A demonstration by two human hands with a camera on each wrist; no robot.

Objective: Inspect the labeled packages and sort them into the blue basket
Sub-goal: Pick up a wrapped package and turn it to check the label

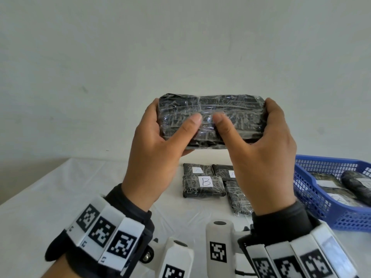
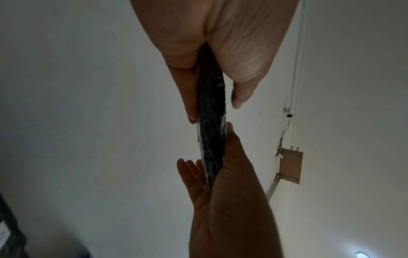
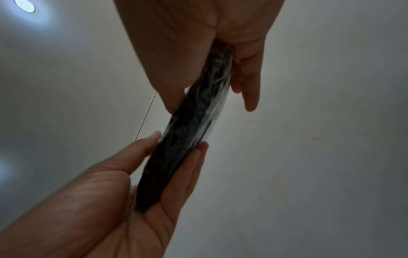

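Package (image 1: 212, 119), black and bound in crinkled clear film, is what we are holding up between both hands, well above the white-covered table (image 1: 60, 187). Our left hand (image 1: 154, 149) is gripping its left end and our right hand (image 1: 263, 155) its right end, thumbs pressing on the near face and almost meeting at its middle, fingers curling round behind. Its long axis is running straight across from one hand to the other, roughly level. We are seeing no label on the side facing us; in the right wrist view a white patch is peeking from the far face, so we are judging the letter to lie away from us, and the pack wants tipping over its long axis to read it. The blue basket (image 1: 313, 173), a mesh-walled plastic tray already holding a few wrapped packs, is sitting below and to the right of our right hand, so that hand is the nearer for the drop. Below our hands, four more wrapped packs are lying close together, the package marked B (image 1: 202, 186) among them. The held pack is looking slim, slightly bowed and slippery.
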